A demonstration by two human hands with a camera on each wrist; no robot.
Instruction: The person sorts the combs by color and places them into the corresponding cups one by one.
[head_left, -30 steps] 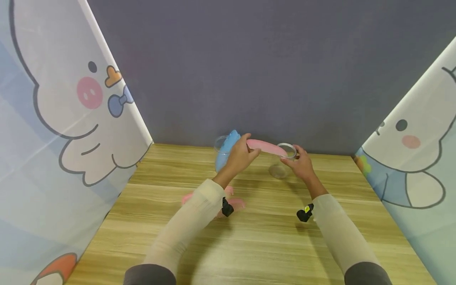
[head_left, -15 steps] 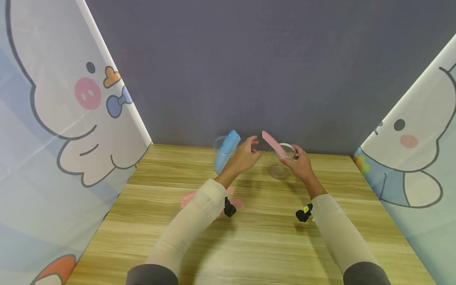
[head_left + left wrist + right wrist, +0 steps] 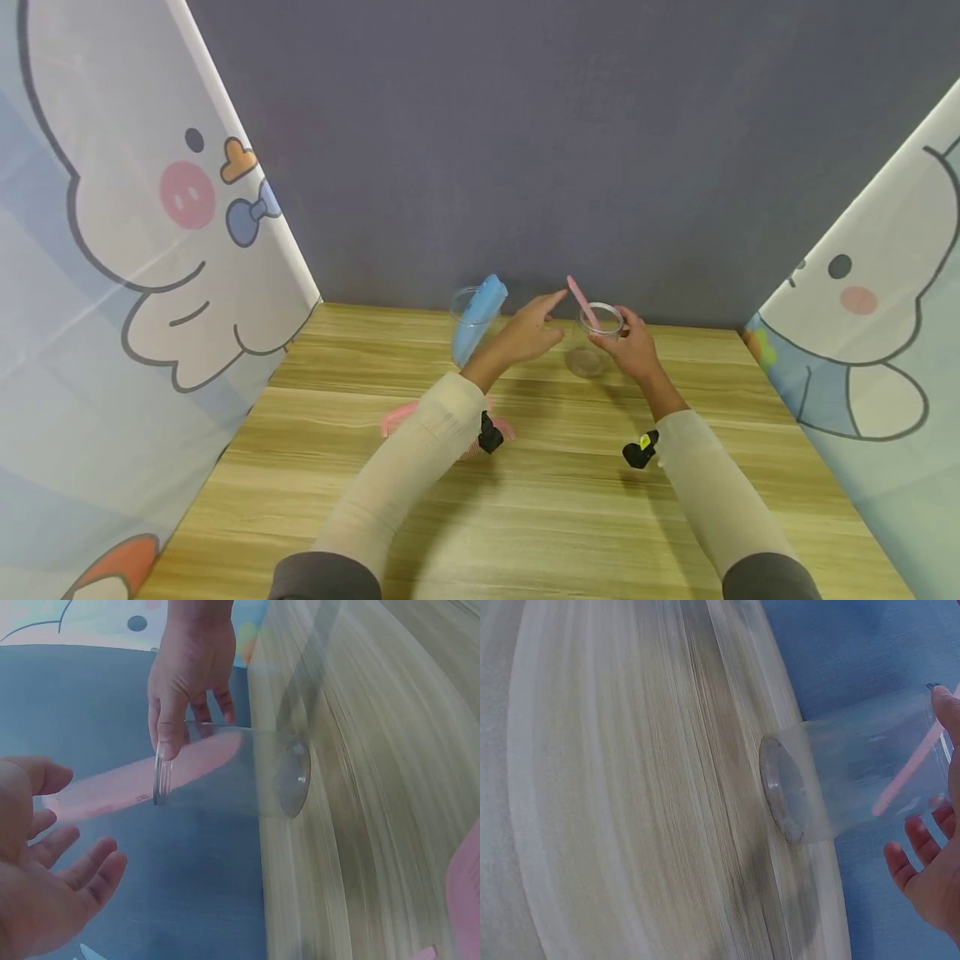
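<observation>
Pink comb (image 3: 582, 301) leans in the clear jar (image 3: 236, 784), right hand (image 3: 632, 346) gripping the rim, left hand (image 3: 529, 332) loosely spread just beside the comb's top end.

Left jar (image 3: 459, 312): far part of the desk (image 3: 600, 525), long piece (image 3: 476, 321) inside.
Right jar (image 3: 587, 346): right of it, comb (image 3: 582, 301) leaning in.
Loose combs (image 3: 399, 414): on the desk, nearer, left.
</observation>
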